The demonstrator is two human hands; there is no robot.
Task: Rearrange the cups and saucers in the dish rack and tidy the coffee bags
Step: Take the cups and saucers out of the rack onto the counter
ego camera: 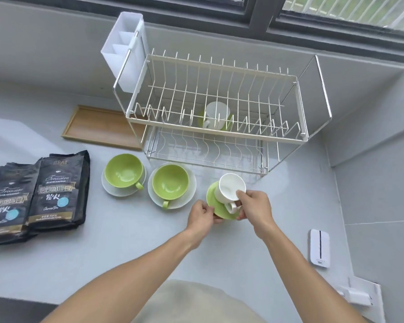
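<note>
My left hand (202, 216) pinches the near-left rim of a green saucer (214, 197), held tilted in front of the dish rack (217, 134). A white cup (230, 186) rests on that saucer, and my right hand (254, 206) grips it at the rim and handle. Two green cups (124, 171) (169, 181) stand on pale saucers (110, 190) (191, 183) to the left. Another white cup (217, 114) on a green saucer (200, 117) sits in the rack's lower level, seen through the upper wires. Two black coffee bags (8, 201) (60, 190) lie overlapping at the far left.
A wooden tray (103, 127) lies left of the rack. A white cutlery holder (124, 52) hangs on the rack's left end. A small white device (320, 248) lies at the right, a white wall fitting (357, 297) below it. A window runs along the back wall.
</note>
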